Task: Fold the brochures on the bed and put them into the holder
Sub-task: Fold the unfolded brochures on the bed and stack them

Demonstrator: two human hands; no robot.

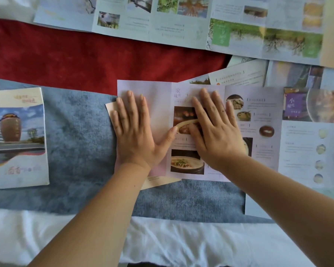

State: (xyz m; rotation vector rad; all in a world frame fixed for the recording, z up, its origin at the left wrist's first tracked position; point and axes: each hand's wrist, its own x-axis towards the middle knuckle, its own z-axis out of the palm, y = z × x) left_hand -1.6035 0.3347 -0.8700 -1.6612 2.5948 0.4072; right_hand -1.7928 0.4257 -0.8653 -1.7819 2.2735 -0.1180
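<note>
A pale lilac food brochure [258,132] lies spread on the bed in the middle of the view, its left panel folded over. My left hand [135,130] presses flat on that folded left panel with straight, spread fingers. My right hand [216,130] lies flat on the panel beside it, over the food photos, fingers straight. The two thumbs nearly meet near the crease. A folded brochure [17,137] with a brown jar-shaped building on its cover rests at the left on the blue blanket. No holder is in view.
A long unfolded landscape brochure [181,22] stretches across the top. More open brochures [312,132] overlap at the right. A red blanket [85,60] and a blue blanket [81,143] cover the bed; a white sheet [181,241] runs along the near edge.
</note>
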